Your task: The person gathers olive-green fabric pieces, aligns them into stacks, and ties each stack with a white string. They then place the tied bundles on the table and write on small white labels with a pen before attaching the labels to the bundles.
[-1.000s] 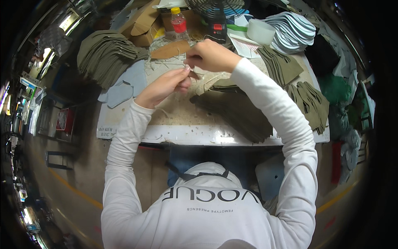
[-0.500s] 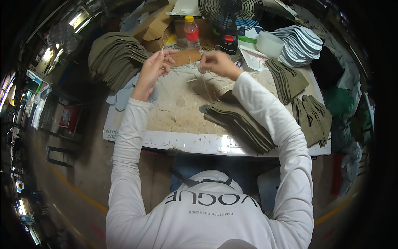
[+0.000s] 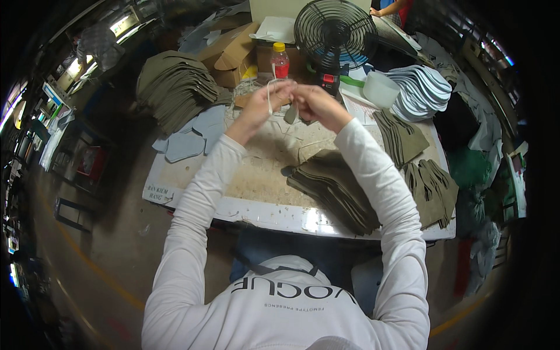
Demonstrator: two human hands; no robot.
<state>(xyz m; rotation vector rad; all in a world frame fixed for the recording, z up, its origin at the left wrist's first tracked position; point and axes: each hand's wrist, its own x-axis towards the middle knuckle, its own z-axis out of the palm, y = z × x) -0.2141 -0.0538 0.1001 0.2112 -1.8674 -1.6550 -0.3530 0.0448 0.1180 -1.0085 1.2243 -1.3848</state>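
Observation:
Both hands meet over the far middle of the table, fingertips touching or nearly so. My left hand [image 3: 261, 112] is closed, with a pale string [image 3: 270, 93] looped up and down across it. My right hand [image 3: 322, 106] is pinched against the left fingertips; what lies between its fingers is too small to make out. Just below the fingers shows a small olive piece [image 3: 291, 114], and I cannot tell if it hangs or lies on the table. Nearest my right forearm lies a stack of olive fabric pieces [image 3: 335, 189].
More olive pieces are heaped at the left [image 3: 172, 87] and right [image 3: 399, 137]. Light blue pieces [image 3: 185, 143] lie below the left heap. Behind stand a bottle with a yellow cap [image 3: 280, 61], a black fan [image 3: 335, 35], a cardboard box [image 3: 230, 55] and a white cup [image 3: 380, 90].
My hands, apart half a second ago, have come together, the left moving right. The string now loops over the left hand. The whole view has shifted slightly.

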